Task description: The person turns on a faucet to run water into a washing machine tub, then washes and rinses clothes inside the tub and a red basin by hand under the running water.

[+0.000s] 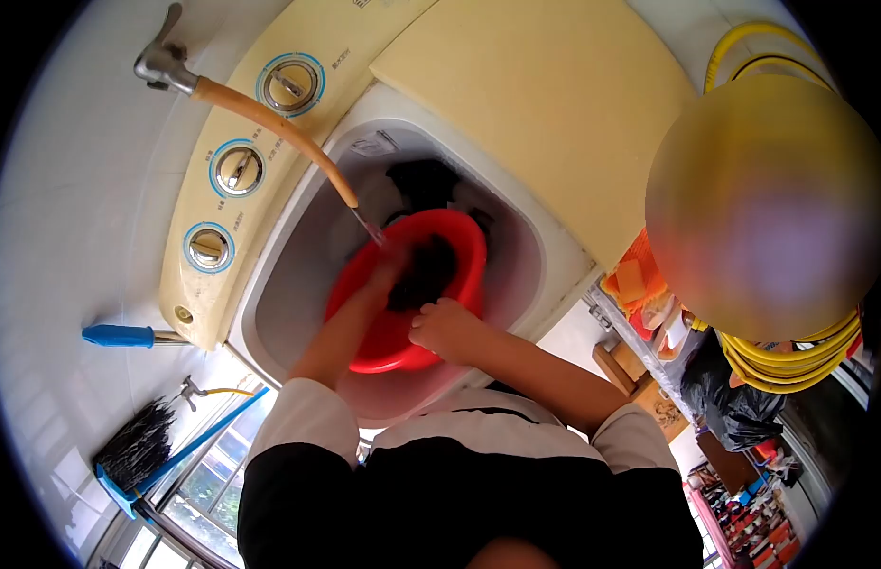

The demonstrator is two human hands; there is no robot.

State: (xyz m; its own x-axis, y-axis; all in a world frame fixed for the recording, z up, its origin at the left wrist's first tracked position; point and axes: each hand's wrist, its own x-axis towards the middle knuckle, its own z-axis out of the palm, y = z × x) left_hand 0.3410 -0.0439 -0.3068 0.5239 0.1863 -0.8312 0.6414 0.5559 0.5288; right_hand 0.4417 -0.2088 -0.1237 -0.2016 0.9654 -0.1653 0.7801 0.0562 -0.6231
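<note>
A red basin (pixel 393 353) sits tilted inside the washing machine tub (pixel 290 313). Dark wet cloth (pixel 429 270) lies in the basin. Water runs from an orange hose (pixel 312 147) close to my left hand (pixel 388 272), which reaches to the cloth's left side; motion blurs its fingers. My right hand (pixel 445 329) is closed at the cloth's lower edge, its fingers curled and gripping the fabric. More black cloth (pixel 423 182) lies in the tub behind the basin.
The hose hangs from a metal tap (pixel 163 64) on the wall. A control panel with knobs (pixel 236 169) flanks the tub, and a cream lid (pixel 545 104) covers the other side. A coiled yellow hose (pixel 801 365) hangs at right; a broom (pixel 137 441) stands at left.
</note>
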